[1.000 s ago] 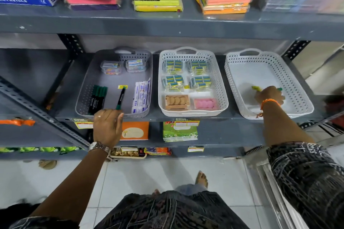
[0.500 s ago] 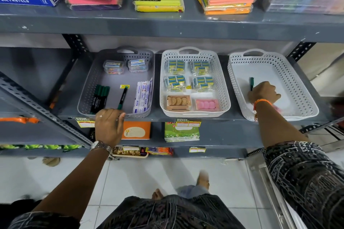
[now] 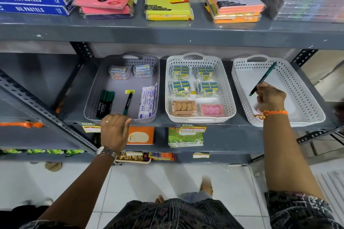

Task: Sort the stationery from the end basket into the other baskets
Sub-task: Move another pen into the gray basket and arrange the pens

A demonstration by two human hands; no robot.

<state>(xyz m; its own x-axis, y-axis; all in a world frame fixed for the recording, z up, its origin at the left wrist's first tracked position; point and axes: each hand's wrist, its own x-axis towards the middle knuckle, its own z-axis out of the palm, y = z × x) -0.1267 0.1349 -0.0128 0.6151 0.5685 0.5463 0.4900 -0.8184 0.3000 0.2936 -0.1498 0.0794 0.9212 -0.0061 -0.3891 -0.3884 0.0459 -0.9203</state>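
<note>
With right hand (image 3: 270, 98) pinching the green pen (image 3: 262, 79) above the end basket (image 3: 305, 87), best carried left to the grey basket (image 3: 93, 96), alongside left hand (image 3: 115, 130) curled on its rim

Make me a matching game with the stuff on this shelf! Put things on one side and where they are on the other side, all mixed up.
Things:
1. green pen
2. pink erasers
3. green-capped markers
4. oil pastels boxes

Places:
A. top shelf, far left
B. held in the right hand over the white end basket
C. middle white basket, front right corner
D. grey basket, front left

Pairs: 1-B, 2-C, 3-D, 4-A
</note>
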